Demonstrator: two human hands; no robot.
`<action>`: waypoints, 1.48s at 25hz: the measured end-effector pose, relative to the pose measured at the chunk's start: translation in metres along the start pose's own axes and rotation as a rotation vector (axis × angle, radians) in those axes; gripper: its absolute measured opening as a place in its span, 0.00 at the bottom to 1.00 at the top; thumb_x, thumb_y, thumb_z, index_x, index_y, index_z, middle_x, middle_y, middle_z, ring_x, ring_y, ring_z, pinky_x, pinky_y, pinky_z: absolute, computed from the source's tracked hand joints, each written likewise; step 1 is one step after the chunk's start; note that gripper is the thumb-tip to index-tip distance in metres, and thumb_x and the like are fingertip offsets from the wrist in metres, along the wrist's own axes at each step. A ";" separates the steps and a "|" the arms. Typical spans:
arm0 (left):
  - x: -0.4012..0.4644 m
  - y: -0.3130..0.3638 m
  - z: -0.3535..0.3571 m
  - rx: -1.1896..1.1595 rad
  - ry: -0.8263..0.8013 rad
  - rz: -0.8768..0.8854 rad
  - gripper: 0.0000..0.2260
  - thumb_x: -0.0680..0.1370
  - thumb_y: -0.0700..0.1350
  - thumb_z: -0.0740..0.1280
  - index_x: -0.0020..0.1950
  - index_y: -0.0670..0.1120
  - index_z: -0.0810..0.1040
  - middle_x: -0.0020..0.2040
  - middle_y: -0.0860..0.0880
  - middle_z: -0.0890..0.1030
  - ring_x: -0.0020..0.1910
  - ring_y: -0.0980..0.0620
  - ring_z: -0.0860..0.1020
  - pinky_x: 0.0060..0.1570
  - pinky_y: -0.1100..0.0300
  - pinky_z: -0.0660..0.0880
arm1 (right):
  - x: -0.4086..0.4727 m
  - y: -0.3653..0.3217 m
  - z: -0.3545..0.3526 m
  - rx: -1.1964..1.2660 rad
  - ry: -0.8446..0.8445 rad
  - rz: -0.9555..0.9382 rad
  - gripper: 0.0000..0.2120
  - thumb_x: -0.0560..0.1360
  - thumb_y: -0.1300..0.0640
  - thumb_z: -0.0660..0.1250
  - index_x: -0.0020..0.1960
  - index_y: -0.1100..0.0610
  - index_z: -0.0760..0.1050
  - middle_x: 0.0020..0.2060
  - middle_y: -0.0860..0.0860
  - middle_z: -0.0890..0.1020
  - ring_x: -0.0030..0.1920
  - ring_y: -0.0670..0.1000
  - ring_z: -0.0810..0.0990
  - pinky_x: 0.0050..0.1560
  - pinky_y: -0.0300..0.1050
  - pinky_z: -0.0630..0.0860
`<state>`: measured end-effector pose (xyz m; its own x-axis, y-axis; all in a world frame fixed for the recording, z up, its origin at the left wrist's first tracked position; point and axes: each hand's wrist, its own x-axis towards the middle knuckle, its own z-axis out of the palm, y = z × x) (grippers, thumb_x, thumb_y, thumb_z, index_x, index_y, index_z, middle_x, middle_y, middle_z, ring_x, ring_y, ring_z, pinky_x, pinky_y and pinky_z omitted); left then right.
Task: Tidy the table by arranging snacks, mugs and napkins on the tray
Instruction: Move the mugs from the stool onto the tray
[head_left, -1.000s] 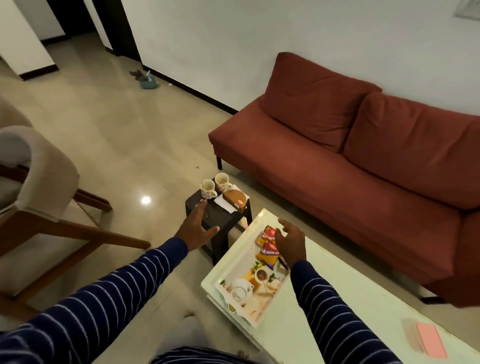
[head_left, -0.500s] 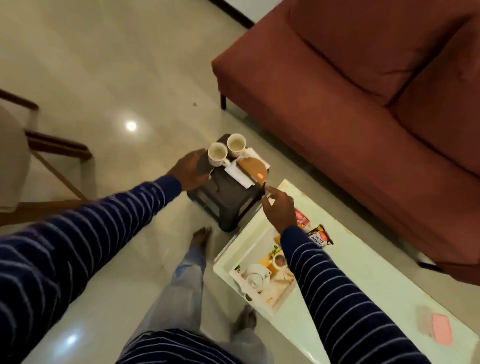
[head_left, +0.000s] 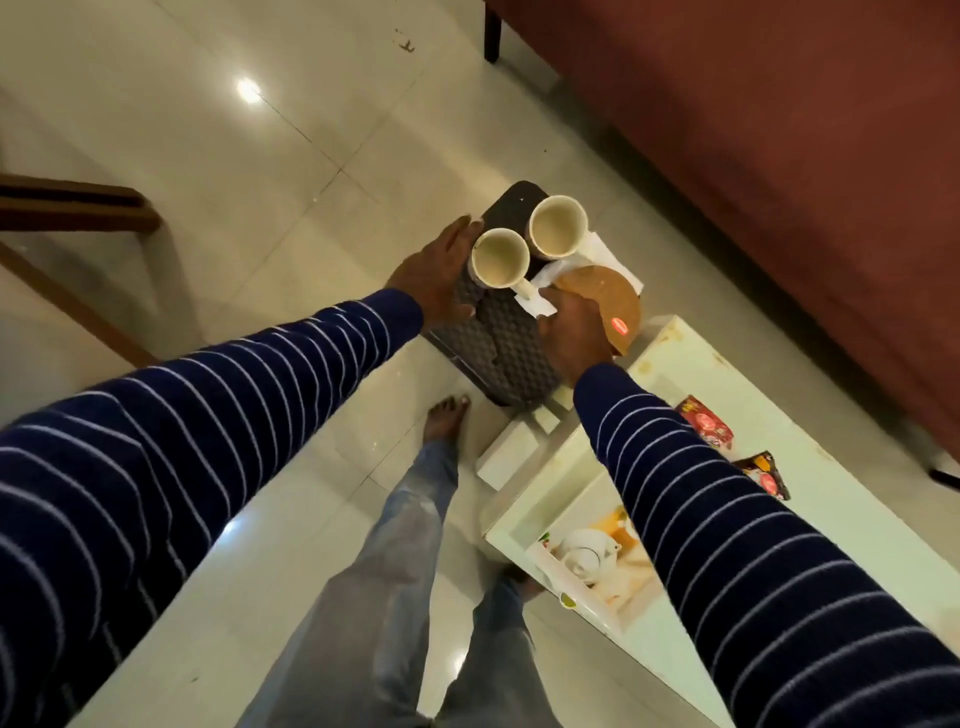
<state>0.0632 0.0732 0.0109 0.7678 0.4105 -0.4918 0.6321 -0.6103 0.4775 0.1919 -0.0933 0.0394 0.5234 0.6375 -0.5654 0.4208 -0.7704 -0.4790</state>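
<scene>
Two cream mugs stand on a dark stool (head_left: 498, 353): the near mug (head_left: 500, 257) and the far mug (head_left: 558, 227). A white napkin (head_left: 600, 249) lies under a brown snack packet (head_left: 610, 299) with a red label. My left hand (head_left: 441, 273) is cupped against the near mug's left side with its fingers spread. My right hand (head_left: 571, 335) covers the packet's near edge and its fingertips are hidden. The printed tray (head_left: 597, 569) sits on the white table (head_left: 841, 519) under my right sleeve, with two snack packets (head_left: 706, 423) (head_left: 766, 473) lying on the table beyond it.
A dark red sofa (head_left: 779, 156) runs along the right, close behind the stool and the table. A wooden chair frame (head_left: 78, 218) stands at the left. My legs and bare foot (head_left: 441, 421) are on the glossy tiled floor between stool and table.
I have leaned in over the stool. My left hand has moved up against the near mug. My right hand has left the tray and table and reached the brown packet.
</scene>
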 end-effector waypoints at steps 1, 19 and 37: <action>0.011 -0.004 0.004 0.000 -0.011 0.007 0.52 0.66 0.48 0.80 0.80 0.45 0.51 0.81 0.44 0.53 0.69 0.36 0.71 0.62 0.42 0.75 | 0.013 0.000 0.008 -0.004 0.019 0.008 0.17 0.80 0.61 0.63 0.67 0.59 0.76 0.60 0.59 0.82 0.59 0.61 0.79 0.59 0.51 0.74; 0.014 -0.002 0.060 -0.235 0.230 0.226 0.39 0.64 0.60 0.79 0.69 0.44 0.71 0.63 0.46 0.77 0.62 0.47 0.76 0.59 0.47 0.74 | 0.006 0.044 0.033 0.047 0.101 -0.156 0.09 0.79 0.61 0.63 0.40 0.56 0.76 0.34 0.55 0.77 0.36 0.53 0.75 0.38 0.46 0.67; -0.192 0.149 0.335 -0.271 0.018 0.247 0.39 0.59 0.58 0.82 0.65 0.49 0.72 0.60 0.49 0.78 0.59 0.51 0.76 0.59 0.64 0.69 | -0.286 0.293 0.118 0.203 0.051 0.133 0.13 0.80 0.56 0.64 0.37 0.57 0.74 0.31 0.50 0.73 0.35 0.50 0.70 0.36 0.44 0.59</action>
<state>-0.0248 -0.3233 -0.0670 0.9011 0.2862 -0.3257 0.4299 -0.4923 0.7568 0.0775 -0.4998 -0.0185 0.6033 0.5254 -0.6000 0.1909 -0.8256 -0.5310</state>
